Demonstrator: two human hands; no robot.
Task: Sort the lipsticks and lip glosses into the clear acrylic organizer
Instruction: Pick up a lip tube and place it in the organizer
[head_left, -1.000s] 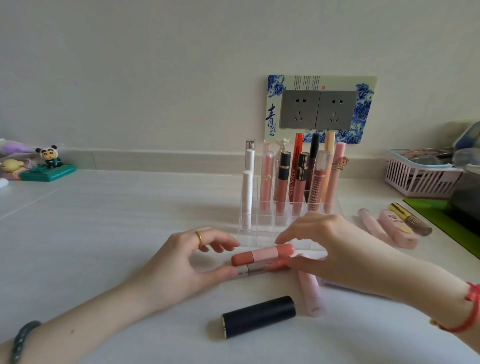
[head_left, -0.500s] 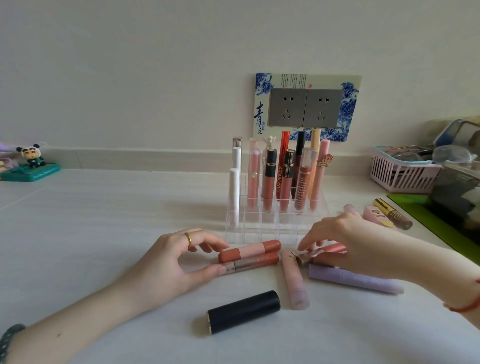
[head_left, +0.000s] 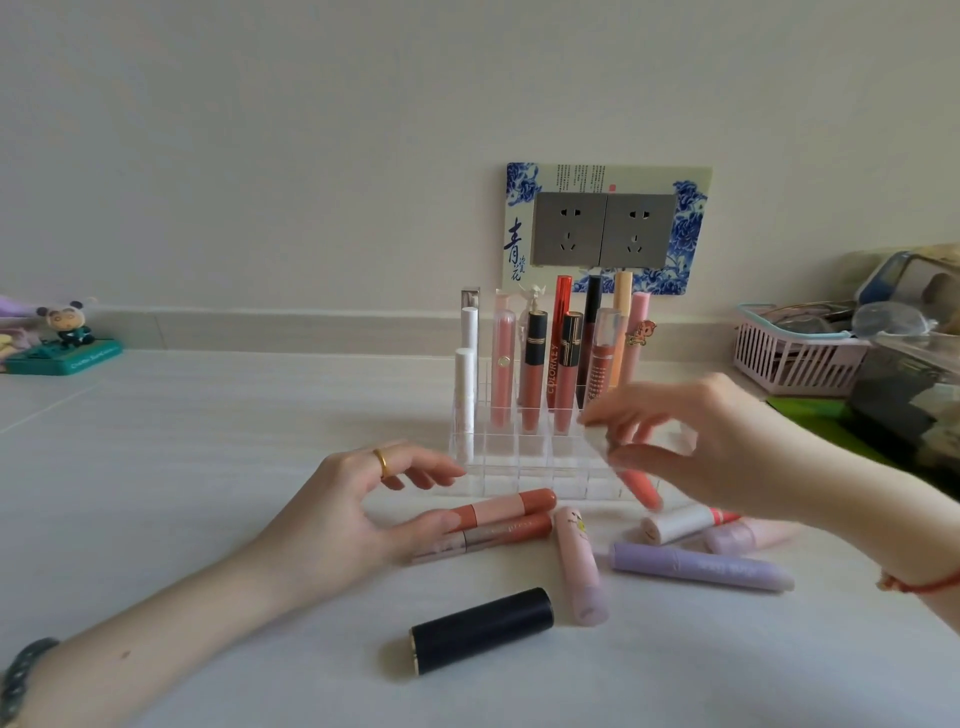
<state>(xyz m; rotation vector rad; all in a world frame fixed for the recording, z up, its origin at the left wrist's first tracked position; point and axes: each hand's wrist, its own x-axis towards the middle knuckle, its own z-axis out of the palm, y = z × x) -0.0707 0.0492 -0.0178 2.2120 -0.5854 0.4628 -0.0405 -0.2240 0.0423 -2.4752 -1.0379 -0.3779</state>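
The clear acrylic organizer (head_left: 519, 462) stands mid-table with several lip glosses and lipsticks upright in its back rows. My right hand (head_left: 722, 447) pinches a coral lip gloss (head_left: 641, 488) with a clear cap, tilted over the organizer's front right corner. My left hand (head_left: 353, 509) rests on the table, its thumb touching the end of a terracotta-and-pink tube (head_left: 509, 506) that lies beside a brown gloss tube (head_left: 498, 535). Loose on the table are a pink tube (head_left: 579, 566), a purple tube (head_left: 696, 566), a white-and-red lipstick (head_left: 680, 522), a pale pink tube (head_left: 748, 535) and a black lipstick (head_left: 480, 629).
A pink basket (head_left: 795, 358) with clutter and a dark container (head_left: 904, 395) on a green mat sit at the right. A panda figurine (head_left: 70, 332) stands far left. Wall sockets (head_left: 605, 231) are behind the organizer.
My right hand picked the coral gloss up from the table and raised it toward the organizer's front right. The left hand stayed by the two tubes. The view shifted slightly.
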